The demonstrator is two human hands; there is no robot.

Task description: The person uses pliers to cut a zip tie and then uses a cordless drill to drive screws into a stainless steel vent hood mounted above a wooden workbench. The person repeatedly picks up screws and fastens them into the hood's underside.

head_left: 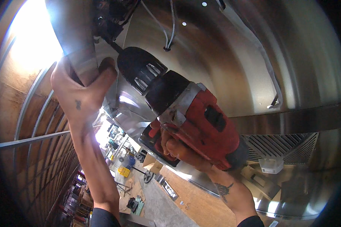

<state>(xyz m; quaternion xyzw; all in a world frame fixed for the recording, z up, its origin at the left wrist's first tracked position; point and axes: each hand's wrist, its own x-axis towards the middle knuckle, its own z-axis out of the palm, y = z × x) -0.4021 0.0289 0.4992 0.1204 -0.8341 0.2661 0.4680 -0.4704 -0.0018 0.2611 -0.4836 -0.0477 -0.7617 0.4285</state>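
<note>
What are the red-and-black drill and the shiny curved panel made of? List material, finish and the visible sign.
Red-and-black cordless drill: apparently moulded plastic, matte and scuffed, with a dull grey collar that may be metal.
Shiny curved panel: likely brushed sheet metal, perhaps stainless steel; it shows streaked reflections and bright glare.

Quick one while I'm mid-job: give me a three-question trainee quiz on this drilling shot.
1. True or false: the right hand holds the red and black drill.
2. What does the left hand grip? A) a white cable B) the edge of a metal sheet C) a yellow crate
3. Fill in: the drill's bit points toward the upper ____ of the picture.

Key: 1 true; 2 B; 3 left.
</note>
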